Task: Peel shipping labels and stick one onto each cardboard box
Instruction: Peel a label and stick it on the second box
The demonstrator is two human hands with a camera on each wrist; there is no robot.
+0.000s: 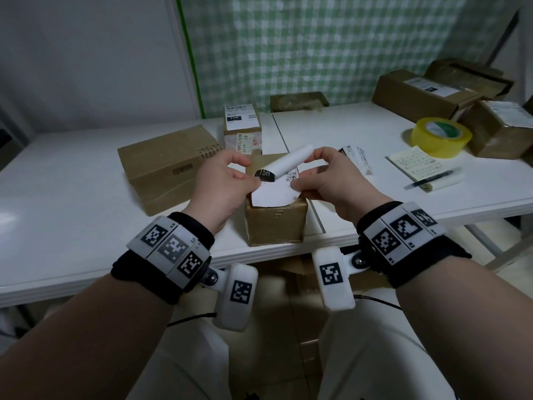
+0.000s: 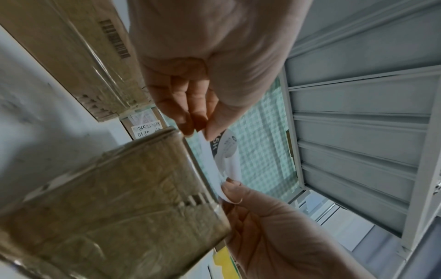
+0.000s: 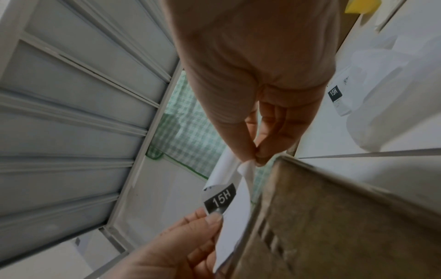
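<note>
A: What are the hands doing?

B: Both pinch the same shipping label [image 1: 271, 194]. The left hand [image 1: 223, 183] nips its left edge between thumb and fingertips, next to the black "15H" patch. The right hand [image 1: 326, 180] nips the right side, where a white layer [image 1: 292, 161] curls up and away from the printed face. Which layer is the sticker and which the backing, I cannot tell for sure.

A: How will it handle?

B: I judge it as thin, light and floppy. It bends freely and would likely stick to itself if the tacky side folds over. Best held by edges and corners, as now, kept taut between the two hands.

A: Where is it relative to them?

B: Between them, hanging just above the top of a small cardboard box [image 1: 275, 223] at the near edge of the counter [image 1: 72, 203], right under the fingers.

A: And further out?

B: Past the left hand sits a bigger bare box [image 1: 167, 168]. Beyond the fingers stands a small box already labelled [image 1: 242, 124]. Out past the right hand lie loose labels [image 1: 356, 157], a notepad with a pen [image 1: 421, 168], a roll of yellow tape [image 1: 441, 137] and more boxes [image 1: 418, 92].
</note>
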